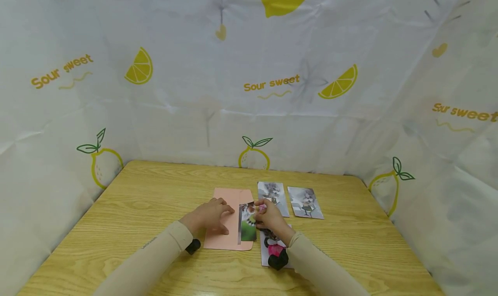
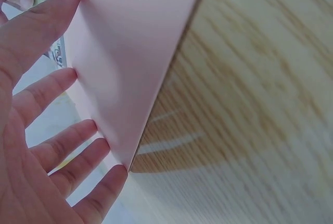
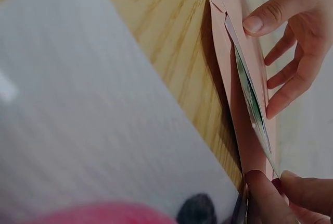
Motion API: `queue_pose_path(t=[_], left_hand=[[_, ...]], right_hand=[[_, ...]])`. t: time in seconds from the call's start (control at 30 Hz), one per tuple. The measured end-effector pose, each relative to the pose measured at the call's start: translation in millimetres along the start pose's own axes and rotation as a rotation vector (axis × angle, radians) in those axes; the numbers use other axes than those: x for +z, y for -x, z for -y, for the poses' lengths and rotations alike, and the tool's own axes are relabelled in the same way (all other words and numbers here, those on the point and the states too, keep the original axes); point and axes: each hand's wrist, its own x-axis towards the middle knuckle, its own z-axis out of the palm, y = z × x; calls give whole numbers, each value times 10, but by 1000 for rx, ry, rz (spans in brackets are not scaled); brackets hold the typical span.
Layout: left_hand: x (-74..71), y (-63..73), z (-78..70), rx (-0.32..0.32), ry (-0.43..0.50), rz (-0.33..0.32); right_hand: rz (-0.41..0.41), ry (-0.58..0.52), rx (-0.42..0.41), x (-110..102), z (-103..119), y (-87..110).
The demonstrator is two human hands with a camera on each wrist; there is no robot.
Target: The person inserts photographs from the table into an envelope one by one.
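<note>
A pink envelope (image 1: 223, 240) lies on the table, its opening on the right. A photo (image 1: 248, 231) with green and a striped animal tail is at that opening; how far it sits inside I cannot tell. My right hand (image 1: 272, 220) pinches the photo's outer edge between thumb and finger, seen low in the right wrist view. My left hand (image 1: 210, 216) touches the envelope with spread fingers, thumb near the photo. In the left wrist view, the left fingertips (image 2: 86, 125) meet the pink paper. Another photo (image 1: 266, 255) with a pink patch lies partly under my right wrist.
Two greyish animal photos (image 1: 283, 203) (image 1: 306, 201) lie side by side at the back right of the wooden table (image 1: 350, 244). A white curtain (image 1: 186, 88) with lemon prints hangs behind and at both sides. A black device (image 1: 193, 246) sits at the left wrist.
</note>
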Motion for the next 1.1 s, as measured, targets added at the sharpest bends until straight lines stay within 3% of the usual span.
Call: queue_pose_path(t=[0.5, 1.1], left_hand=[[28, -4, -4, -12, -9, -5], [48, -33, 9, -23, -18, -4]], right_hand=[[1, 18, 59, 36, 33, -1], [37, 29, 40, 54, 60, 4]])
